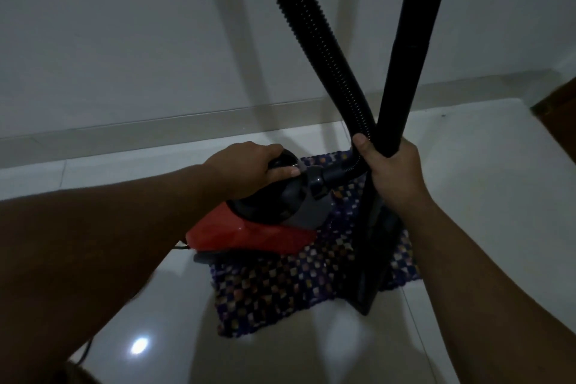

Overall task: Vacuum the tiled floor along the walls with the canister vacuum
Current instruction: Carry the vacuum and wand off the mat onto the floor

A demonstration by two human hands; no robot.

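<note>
A red and black canister vacuum (249, 231) sits partly on a checkered mat, near the wall. My left hand (246, 168) grips the black handle on top of the canister. My right hand (394, 174) is closed around the black wand (405, 50), which stands nearly upright, and its thumb rests against the ribbed black hose (314, 34). The hose curves from the canister's front socket up past my right hand and out of the top of the view. The dark floor nozzle (371, 271) stands on end on the mat below my right hand.
A dark checkered mat (280, 284) lies on the glossy white tiled floor (467, 190). A white wall with a skirting strip (156, 131) runs behind it. A brown wooden edge (558, 112) shows at the right. A thin black cord (85, 349) trails at the lower left.
</note>
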